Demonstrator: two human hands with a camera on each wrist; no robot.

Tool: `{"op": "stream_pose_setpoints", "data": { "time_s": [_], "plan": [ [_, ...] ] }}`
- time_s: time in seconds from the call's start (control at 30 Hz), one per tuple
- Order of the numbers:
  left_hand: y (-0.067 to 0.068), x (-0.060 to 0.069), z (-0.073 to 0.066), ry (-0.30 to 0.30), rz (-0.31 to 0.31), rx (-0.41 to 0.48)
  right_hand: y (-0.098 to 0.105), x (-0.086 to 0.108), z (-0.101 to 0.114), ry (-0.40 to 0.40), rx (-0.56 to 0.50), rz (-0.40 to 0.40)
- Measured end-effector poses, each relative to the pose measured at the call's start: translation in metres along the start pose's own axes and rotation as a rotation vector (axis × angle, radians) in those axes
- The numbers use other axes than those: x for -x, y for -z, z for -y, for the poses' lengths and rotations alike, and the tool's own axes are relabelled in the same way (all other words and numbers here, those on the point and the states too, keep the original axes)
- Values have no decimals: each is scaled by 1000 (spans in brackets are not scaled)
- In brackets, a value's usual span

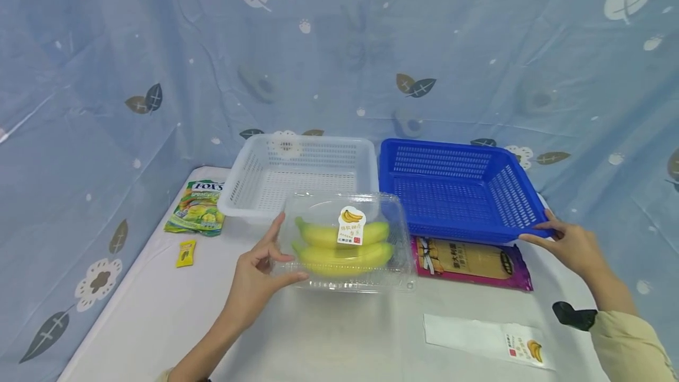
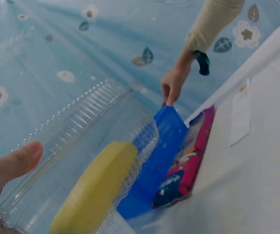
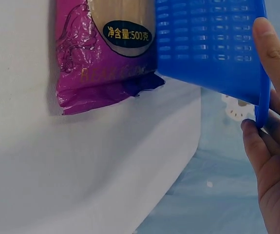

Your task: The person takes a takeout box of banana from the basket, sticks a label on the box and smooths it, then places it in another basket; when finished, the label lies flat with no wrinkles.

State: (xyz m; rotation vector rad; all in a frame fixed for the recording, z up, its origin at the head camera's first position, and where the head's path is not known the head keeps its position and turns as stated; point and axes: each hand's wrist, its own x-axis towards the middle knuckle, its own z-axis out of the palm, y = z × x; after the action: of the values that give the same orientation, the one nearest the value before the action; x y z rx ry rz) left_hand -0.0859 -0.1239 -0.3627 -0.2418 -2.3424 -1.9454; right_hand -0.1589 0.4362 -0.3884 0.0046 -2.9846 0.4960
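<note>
My left hand (image 1: pixel 260 276) grips the left side of a clear plastic box (image 1: pixel 323 205) with two bananas (image 1: pixel 345 255) inside and a banana sticker on its lid. The box is held up in front of the baskets, over the table. My right hand (image 1: pixel 575 249) pinches the near right corner of the blue basket (image 1: pixel 467 233); in the right wrist view, thumb and fingers close on its rim (image 3: pixel 262 105). Part of a purple noodle packet (image 1: pixel 472 262) lies under the near edge of that basket. The left wrist view shows just one banana (image 2: pixel 98 187) through the plastic.
A white basket (image 1: pixel 244 175) stands left of the blue one. Farther left lie a green FOX'S candy bag (image 1: pixel 198 208) and a small yellow wrapped candy (image 1: pixel 185 253). A white paper strip (image 1: pixel 467 333) with a banana sticker lies at the front right. Patterned blue cloth (image 1: pixel 339 46) hangs behind the table.
</note>
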Motion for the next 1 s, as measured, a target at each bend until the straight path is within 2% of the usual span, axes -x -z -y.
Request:
{"op": "stream_pose_setpoints", "data": {
  "time_s": [0.23, 0.4, 0.7, 1.0],
  "plan": [
    [-4, -20, -17, -43, 17, -16, 1, -1, -2, 1, -7, -10],
    [-8, -38, -25, -80, 21, 43, 3, -1, -1, -5, -1, -6],
    [-21, -73, -28, -135, 5, 146, 4, -2, 1, -9, -19, 26],
    [-40, -102, -23, -162, 24, 228, 6, -5, 0, -8, -7, 38]
  ]
}}
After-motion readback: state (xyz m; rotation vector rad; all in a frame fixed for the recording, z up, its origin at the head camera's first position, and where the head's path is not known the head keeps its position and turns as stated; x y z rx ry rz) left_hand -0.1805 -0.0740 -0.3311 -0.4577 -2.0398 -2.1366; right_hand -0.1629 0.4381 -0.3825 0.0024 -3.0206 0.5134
